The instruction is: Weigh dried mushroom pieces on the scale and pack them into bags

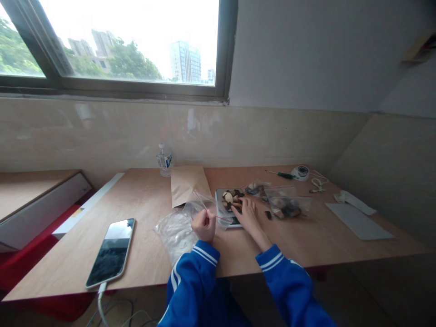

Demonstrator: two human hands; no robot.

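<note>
A: Presently, what does each hand have hold of?

B: The left hand (204, 223), lower centre of the frame, is closed in a pinch on the mouth of a clear plastic zip bag with a red seal line (207, 210), holding that mouth open. The right hand (248, 213) lies just right of it, fingers spread loosely over the small grey tray of brown and pale pieces (231, 200); whether it grips a piece I cannot tell.

A: And the relation between bag and tray?

B: The bag mouth sits immediately left of the tray, touching or nearly touching its near left edge. The red seal runs from upper left to lower right, opening toward the right hand. The right hand is the nearer to the pieces; the left is the nearer to the bag.

A: Other items on the pale wooden desk (143, 200)?

B: A second clear bag, filled with similar pieces (286, 205), right of the tray. A flat brown paper envelope (187, 184) behind the open bag. A black-screened phone on a cable (111, 252) at lower left. A small clear bottle (165, 160) against the wall.
</note>
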